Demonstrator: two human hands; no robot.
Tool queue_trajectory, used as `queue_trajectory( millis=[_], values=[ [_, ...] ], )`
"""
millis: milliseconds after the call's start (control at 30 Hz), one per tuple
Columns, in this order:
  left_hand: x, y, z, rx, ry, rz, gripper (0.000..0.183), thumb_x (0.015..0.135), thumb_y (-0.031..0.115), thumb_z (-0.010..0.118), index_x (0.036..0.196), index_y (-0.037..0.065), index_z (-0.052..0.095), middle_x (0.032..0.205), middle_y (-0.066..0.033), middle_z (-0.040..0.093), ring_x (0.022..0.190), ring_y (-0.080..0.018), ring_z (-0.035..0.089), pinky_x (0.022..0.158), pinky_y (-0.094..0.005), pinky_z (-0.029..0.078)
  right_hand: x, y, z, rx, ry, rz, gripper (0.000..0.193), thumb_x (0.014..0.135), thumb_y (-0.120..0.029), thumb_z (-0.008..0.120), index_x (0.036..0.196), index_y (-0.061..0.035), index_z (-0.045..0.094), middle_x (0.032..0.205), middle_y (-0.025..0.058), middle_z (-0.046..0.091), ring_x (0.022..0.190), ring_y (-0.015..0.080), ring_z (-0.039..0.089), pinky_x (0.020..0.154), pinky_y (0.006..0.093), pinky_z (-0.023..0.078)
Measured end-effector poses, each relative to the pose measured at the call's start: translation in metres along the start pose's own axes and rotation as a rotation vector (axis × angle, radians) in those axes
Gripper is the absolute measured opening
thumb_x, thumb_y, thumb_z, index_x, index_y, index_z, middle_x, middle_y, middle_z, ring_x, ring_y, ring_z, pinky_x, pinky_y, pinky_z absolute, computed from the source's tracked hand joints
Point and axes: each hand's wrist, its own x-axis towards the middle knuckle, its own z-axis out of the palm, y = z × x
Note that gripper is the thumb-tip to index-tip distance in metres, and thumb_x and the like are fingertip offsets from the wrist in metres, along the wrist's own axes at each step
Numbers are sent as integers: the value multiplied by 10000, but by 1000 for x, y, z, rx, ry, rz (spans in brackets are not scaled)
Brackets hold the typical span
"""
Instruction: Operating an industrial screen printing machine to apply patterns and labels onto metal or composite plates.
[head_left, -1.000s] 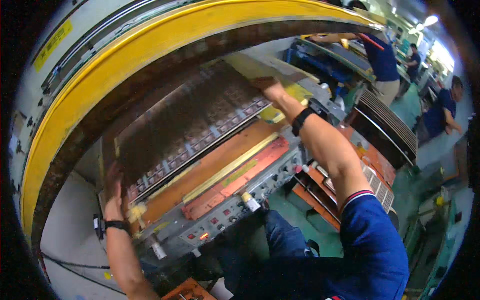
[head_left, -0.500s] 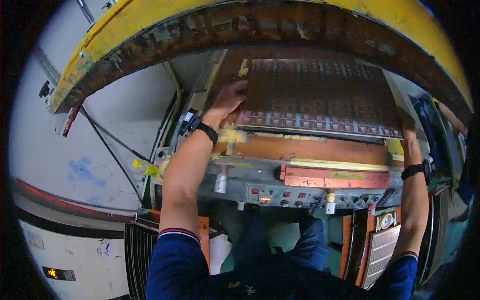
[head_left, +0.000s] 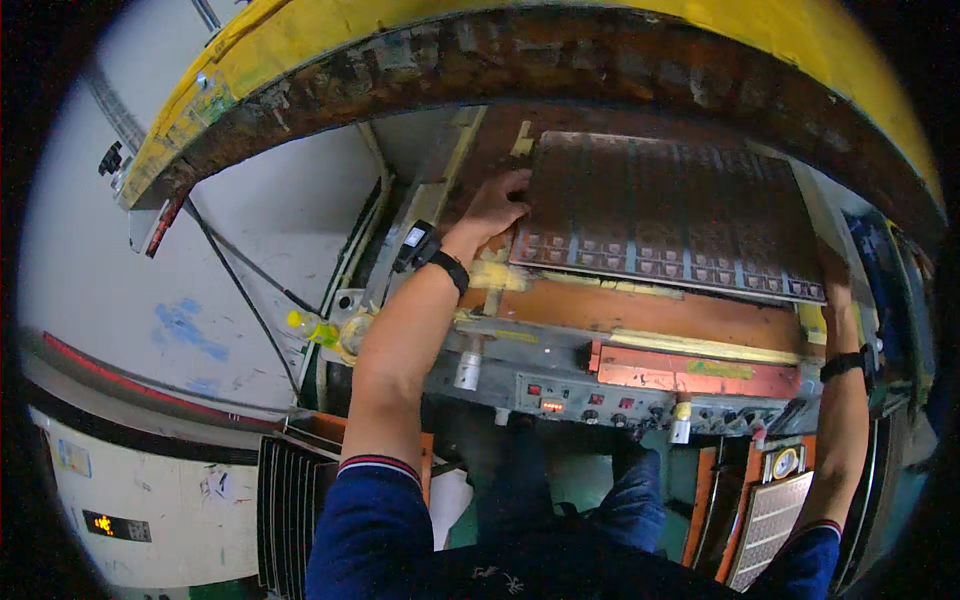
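Observation:
A wide dark rectangular panel (head_left: 675,215) lies over the brown bed (head_left: 575,300) of a machine. Rows of small pale printed blocks and bluish strips cross it. Its near edge shows as a thin light line. My left hand (head_left: 497,206) is at the panel's left edge, thumb and fingers bent against it. At the opposite edge my right hand (head_left: 835,275) grips the near right corner area; its fingertips are lost in shadow and behind the panel. Both wrists wear black straps, and the left one carries a small dark device (head_left: 415,243).
A yellow-covered curved beam (head_left: 560,55) arches over the bed. In front sit a reddish bar (head_left: 695,372) and a control panel with knobs (head_left: 590,400). A yellow-capped bottle (head_left: 312,328) stands at left. A rack with a gauge (head_left: 785,462) is lower right.
The whole view has shifted, so the machine appears farther right and lower. Both hands stay at the panel's side edges, and the panel has barely moved against the bed.

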Motion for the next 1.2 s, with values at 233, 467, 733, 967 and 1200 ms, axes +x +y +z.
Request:
queue_trajectory(
  millis=[233, 467, 733, 967, 1200],
  values=[
    [6, -6, 0, 9, -17, -47, 613, 713, -16, 643, 1294, 3, 449, 1248, -188, 540, 1167, -267, 511, 931, -330, 428, 0, 16, -11, -292, 115, 8, 369, 902, -207, 521, 1197, 12, 562, 1201, 98, 571, 1083, 179, 528, 943, 304, 393],
    [12, -8, -1, 70, -27, -32, 624, 708, 10, 664, 1296, 26, 456, 1237, -206, 541, 1172, -290, 506, 934, -346, 424, 14, 29, -30, 73, 29, 145, 482, 930, -363, 510, 1310, -71, 458, 1309, 60, 487, 1167, 188, 456, 984, 326, 359],
    [10, -24, -3, 106, -37, -42, 645, 759, 45, 648, 1355, 114, 409, 1266, -104, 539, 1169, -240, 496, 966, -338, 416, 1, 11, -4, 77, -10, 79, 488, 934, -364, 501, 1320, -69, 451, 1315, 49, 479, 1173, 180, 452, 979, 316, 360],
    [10, -24, -1, 94, -64, -47, 654, 752, 40, 659, 1353, 95, 408, 1255, -126, 540, 1161, -244, 500, 961, -335, 422, 7, 21, -13, 29, 153, 93, 357, 902, -216, 539, 1180, 6, 568, 1154, 70, 572, 1019, 151, 532, 888, 290, 414],
    [7, -20, -3, 142, -13, -8, 651, 698, 62, 673, 1304, 37, 438, 1222, -173, 560, 1153, -293, 519, 938, -364, 422, -5, -3, 3, -176, 74, -12, 357, 905, -212, 522, 1182, 9, 566, 1166, 80, 571, 1024, 159, 534, 903, 298, 406]
  ],
)
